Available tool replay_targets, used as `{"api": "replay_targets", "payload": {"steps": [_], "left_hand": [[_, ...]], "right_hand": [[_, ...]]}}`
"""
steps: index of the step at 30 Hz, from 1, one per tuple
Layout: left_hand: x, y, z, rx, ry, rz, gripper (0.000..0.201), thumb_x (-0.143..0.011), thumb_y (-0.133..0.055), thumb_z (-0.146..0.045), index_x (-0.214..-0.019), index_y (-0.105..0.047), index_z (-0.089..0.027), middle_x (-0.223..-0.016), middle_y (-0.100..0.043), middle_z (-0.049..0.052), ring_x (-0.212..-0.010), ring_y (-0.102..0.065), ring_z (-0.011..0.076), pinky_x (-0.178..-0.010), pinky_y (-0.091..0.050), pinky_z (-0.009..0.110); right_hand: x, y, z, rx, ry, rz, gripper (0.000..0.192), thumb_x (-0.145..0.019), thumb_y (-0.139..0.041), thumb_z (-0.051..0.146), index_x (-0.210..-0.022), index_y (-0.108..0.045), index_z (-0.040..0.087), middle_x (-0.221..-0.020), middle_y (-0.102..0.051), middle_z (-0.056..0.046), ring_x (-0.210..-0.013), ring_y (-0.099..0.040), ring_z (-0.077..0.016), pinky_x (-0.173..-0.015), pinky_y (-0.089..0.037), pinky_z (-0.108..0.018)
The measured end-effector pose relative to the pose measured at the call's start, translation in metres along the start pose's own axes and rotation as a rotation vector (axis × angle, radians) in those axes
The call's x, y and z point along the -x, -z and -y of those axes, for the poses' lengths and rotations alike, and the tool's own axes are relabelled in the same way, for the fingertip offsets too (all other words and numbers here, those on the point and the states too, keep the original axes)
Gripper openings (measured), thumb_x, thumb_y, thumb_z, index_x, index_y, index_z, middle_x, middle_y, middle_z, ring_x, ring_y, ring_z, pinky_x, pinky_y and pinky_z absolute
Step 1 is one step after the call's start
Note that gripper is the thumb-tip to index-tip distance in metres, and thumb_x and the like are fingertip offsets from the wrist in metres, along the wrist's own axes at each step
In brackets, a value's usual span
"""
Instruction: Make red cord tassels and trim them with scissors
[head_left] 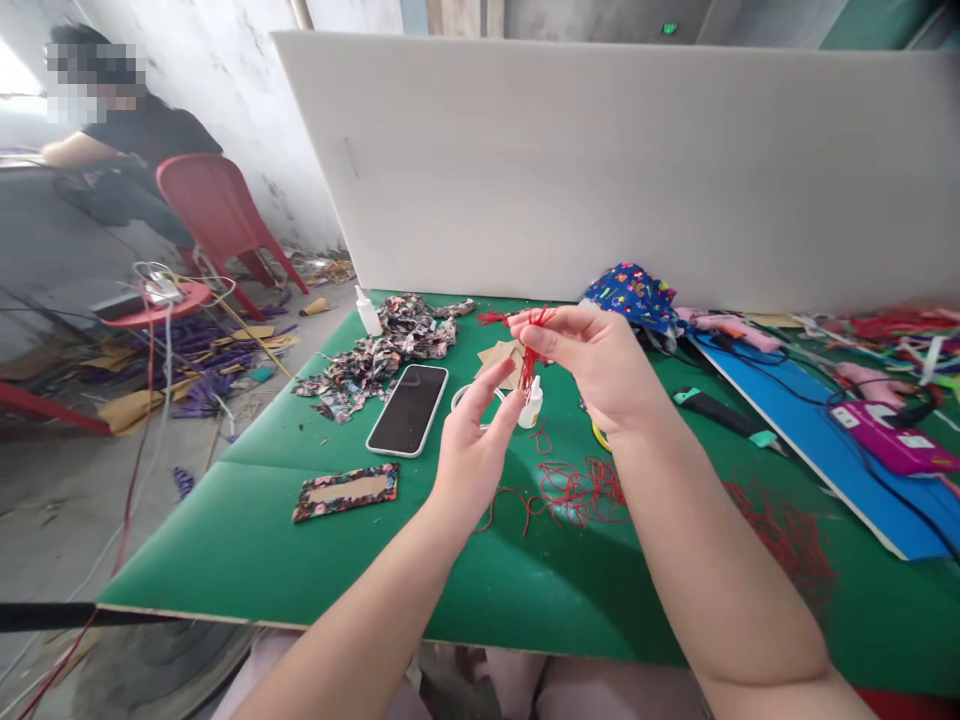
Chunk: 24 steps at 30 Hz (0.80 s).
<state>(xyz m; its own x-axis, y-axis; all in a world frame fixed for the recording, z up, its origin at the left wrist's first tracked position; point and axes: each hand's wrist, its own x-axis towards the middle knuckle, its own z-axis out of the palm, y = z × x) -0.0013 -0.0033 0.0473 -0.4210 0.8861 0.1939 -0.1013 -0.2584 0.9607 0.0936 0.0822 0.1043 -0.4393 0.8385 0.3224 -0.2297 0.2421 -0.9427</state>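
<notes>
Head view, frame centre: our right hand point(600, 365) pinches a bundle of red threads point(529, 345), our left hand point(472, 445) half-open just below, fingers nearing the dangling ends. We judge loose strands could slip free and tangle with the red thread pile point(577, 492) or tip the small glue bottle point(531, 404) beneath.

Green table point(300, 560). Red thread bundle point(529, 345) above it; red loose threads point(577, 492) on it. Black-screened phone point(408, 408), white edge. Floral dark fabric scraps point(379, 355) behind the phone. Blue board point(825, 440) at the table's right; red chair point(217, 215) beyond its left.
</notes>
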Motion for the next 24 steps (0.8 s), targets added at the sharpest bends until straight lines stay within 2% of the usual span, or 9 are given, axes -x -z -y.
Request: {"api": "replay_targets", "payload": {"steps": [4,7,9,11,14,17,19,24], "left_hand": [[0.001,0.001,-0.004,0.067,-0.018,0.001,0.032,-0.078,-0.061,-0.030,-0.110,-0.063,-0.023,-0.113,-0.065,0.004,-0.103,-0.059,0.0153,-0.086,-0.044,0.025],[0.001,0.003,-0.002,0.045,-0.014,-0.026,0.023,-0.077,-0.062,-0.031,-0.097,-0.067,-0.021,-0.089,-0.071,0.003,-0.081,-0.063,0.0135,-0.069,-0.045,0.022],[0.000,0.005,-0.001,0.016,-0.008,-0.045,0.018,-0.076,-0.063,-0.032,-0.087,-0.069,-0.019,-0.073,-0.069,0.002,-0.068,-0.060,0.0115,-0.063,-0.044,0.021],[-0.002,0.006,-0.001,0.036,0.018,-0.046,0.016,-0.075,-0.064,-0.032,-0.080,-0.069,-0.017,-0.066,-0.066,0.001,-0.063,-0.058,0.0103,-0.062,-0.043,0.021],[-0.004,0.008,-0.004,0.144,0.131,0.041,0.018,-0.074,-0.065,-0.033,-0.074,-0.065,-0.016,-0.060,-0.059,-0.001,-0.053,-0.051,0.0068,-0.053,-0.040,0.019],[-0.005,0.009,-0.009,0.227,0.245,0.132,0.021,-0.075,-0.063,-0.037,-0.073,-0.062,-0.016,-0.055,-0.045,-0.005,-0.040,-0.031,0.0010,-0.038,-0.022,0.015],[-0.005,0.010,-0.012,0.257,0.269,0.146,0.023,-0.076,-0.061,-0.039,-0.074,-0.061,-0.016,-0.053,-0.036,-0.006,-0.040,-0.021,0.0007,-0.036,-0.013,0.015],[-0.006,0.014,-0.014,0.290,0.289,0.145,0.025,-0.079,-0.057,-0.040,-0.076,-0.061,-0.015,-0.054,-0.023,-0.007,-0.042,-0.016,0.0022,-0.037,-0.009,0.015]], "right_hand": [[0.004,-0.010,-0.003,0.018,-0.048,0.090,0.016,-0.063,-0.075,0.033,-0.068,-0.069,0.019,-0.084,-0.068,-0.003,-0.080,-0.062,-0.0141,-0.068,-0.052,-0.027],[0.006,-0.014,-0.007,0.000,-0.127,0.151,0.019,-0.063,-0.074,0.035,-0.073,-0.070,0.020,-0.084,-0.068,-0.003,-0.070,-0.061,-0.0126,-0.058,-0.050,-0.025],[0.007,-0.015,-0.009,-0.027,-0.148,0.174,0.018,-0.064,-0.074,0.036,-0.071,-0.069,0.019,-0.079,-0.068,-0.002,-0.064,-0.060,-0.0111,-0.054,-0.048,-0.024],[0.006,-0.014,-0.011,-0.036,-0.137,0.182,0.018,-0.064,-0.074,0.036,-0.067,-0.067,0.019,-0.074,-0.068,-0.001,-0.063,-0.059,-0.0109,-0.054,-0.047,-0.024],[0.004,-0.014,-0.013,-0.010,-0.121,0.168,0.019,-0.065,-0.073,0.037,-0.065,-0.066,0.019,-0.067,-0.066,-0.001,-0.064,-0.061,-0.0121,-0.058,-0.049,-0.025],[0.002,-0.014,-0.015,-0.007,-0.131,0.143,0.020,-0.064,-0.074,0.037,-0.064,-0.066,0.018,-0.065,-0.066,-0.001,-0.062,-0.061,-0.0118,-0.062,-0.051,-0.027],[0.001,-0.014,-0.017,-0.025,-0.135,0.108,0.020,-0.062,-0.075,0.036,-0.064,-0.065,0.018,-0.065,-0.067,-0.001,-0.063,-0.062,-0.0119,-0.067,-0.052,-0.028],[-0.001,-0.012,-0.020,-0.056,-0.155,0.080,0.021,-0.062,-0.075,0.036,-0.065,-0.065,0.018,-0.065,-0.067,-0.001,-0.064,-0.063,-0.0127,-0.071,-0.053,-0.030]]}}
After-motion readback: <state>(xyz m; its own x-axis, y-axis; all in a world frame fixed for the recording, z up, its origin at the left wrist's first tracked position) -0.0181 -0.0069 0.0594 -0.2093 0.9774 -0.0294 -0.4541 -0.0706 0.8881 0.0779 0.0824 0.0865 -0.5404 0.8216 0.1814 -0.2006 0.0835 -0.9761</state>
